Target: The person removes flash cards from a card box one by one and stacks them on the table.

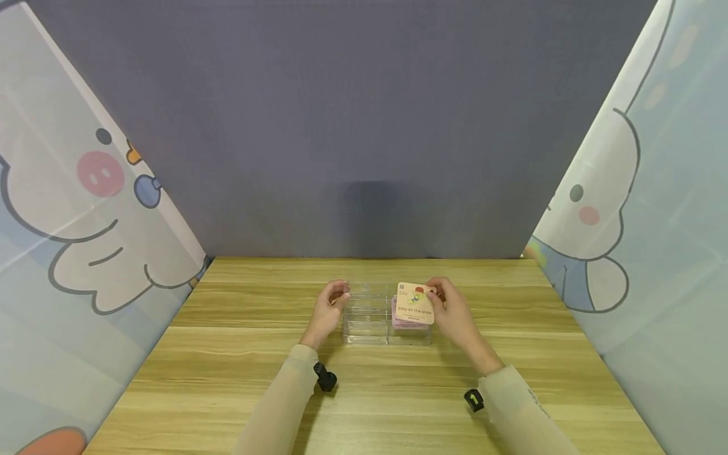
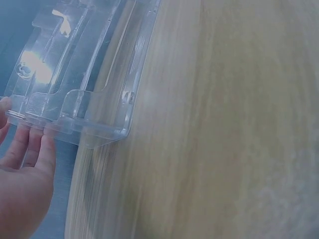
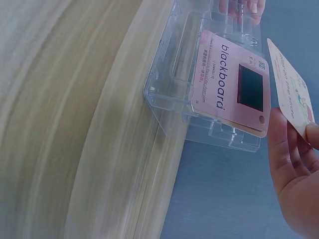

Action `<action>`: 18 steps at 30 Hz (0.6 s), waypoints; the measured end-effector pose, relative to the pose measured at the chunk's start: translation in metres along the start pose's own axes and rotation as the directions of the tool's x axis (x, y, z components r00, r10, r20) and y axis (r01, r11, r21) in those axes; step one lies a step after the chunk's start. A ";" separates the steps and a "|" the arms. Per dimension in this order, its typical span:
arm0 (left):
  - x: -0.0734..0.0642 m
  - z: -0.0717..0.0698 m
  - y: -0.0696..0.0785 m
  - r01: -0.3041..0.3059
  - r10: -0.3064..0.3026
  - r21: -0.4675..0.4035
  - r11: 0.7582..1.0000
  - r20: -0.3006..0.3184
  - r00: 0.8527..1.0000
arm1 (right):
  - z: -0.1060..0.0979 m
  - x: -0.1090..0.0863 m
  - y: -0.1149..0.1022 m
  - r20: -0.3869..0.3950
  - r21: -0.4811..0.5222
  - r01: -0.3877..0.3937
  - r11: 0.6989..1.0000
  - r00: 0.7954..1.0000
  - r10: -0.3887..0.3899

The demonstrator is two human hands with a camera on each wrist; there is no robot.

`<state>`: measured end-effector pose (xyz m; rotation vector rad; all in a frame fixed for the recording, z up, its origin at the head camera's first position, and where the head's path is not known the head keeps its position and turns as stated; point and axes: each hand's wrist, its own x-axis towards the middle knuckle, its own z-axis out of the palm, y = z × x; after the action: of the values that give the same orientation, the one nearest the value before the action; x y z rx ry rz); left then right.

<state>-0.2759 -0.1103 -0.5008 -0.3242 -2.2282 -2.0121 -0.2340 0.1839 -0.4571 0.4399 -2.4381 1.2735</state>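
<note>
A clear plastic tiered rack (image 1: 366, 324) with two columns stands on the table. At its left side my left hand (image 1: 328, 311) grips the upper edge between thumb and fingers; the left wrist view shows the same edge of the rack (image 2: 55, 102). My right hand (image 1: 455, 314) pinches a cream card (image 1: 414, 304) reading "play on the slide" by its right edge. That card is held up in front of the rack's right column, apart from the pink "blackboard" card (image 3: 227, 82), which rests in that column. Another card edge shows behind the pink one.
The wood-grain table (image 1: 364, 392) spreads around the rack. Behind it rises a dark grey panel (image 1: 370, 126). Cartoon-printed curtains (image 1: 671, 253) flank both sides. A black wrist device (image 1: 325, 377) sits at the left sleeve, another (image 1: 474, 399) at the right.
</note>
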 end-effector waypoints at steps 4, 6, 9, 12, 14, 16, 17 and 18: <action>-0.004 0.000 0.012 -0.002 0.002 -0.003 1.000 0.010 1.000 | -0.001 -0.001 -0.001 0.012 0.009 -0.015 1.000 1.000 0.015; -0.003 0.000 0.009 -0.010 0.010 -0.002 1.000 0.009 1.000 | -0.002 -0.002 -0.003 0.014 0.016 -0.023 1.000 1.000 0.022; -0.004 0.000 0.010 -0.012 0.012 -0.010 1.000 0.012 1.000 | -0.003 -0.003 -0.005 0.010 0.026 -0.028 0.999 1.000 0.028; -0.006 -0.001 0.019 0.003 -0.002 -0.022 1.000 0.029 1.000 | -0.003 -0.004 -0.006 0.007 0.040 -0.025 0.999 1.000 0.025; -0.008 -0.002 0.025 -0.002 0.003 -0.023 1.000 0.037 0.999 | -0.004 -0.005 -0.006 0.004 0.047 -0.017 0.999 1.000 0.017; -0.009 -0.002 0.026 -0.007 0.007 -0.018 1.000 0.033 0.999 | -0.004 -0.006 -0.007 0.001 0.057 -0.011 0.998 1.000 0.011; -0.008 -0.002 0.026 -0.009 0.009 -0.017 1.000 0.031 0.999 | -0.005 -0.006 -0.008 -0.001 0.062 -0.009 0.998 1.000 0.009; -0.009 -0.002 0.026 -0.012 0.012 -0.013 1.000 0.030 0.999 | -0.005 -0.007 -0.008 0.001 0.068 -0.011 0.998 1.000 0.011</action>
<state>-0.2615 -0.1106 -0.4774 -0.3705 -2.2263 -2.0294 -0.2239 0.1845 -0.4515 0.4464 -2.4069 1.3638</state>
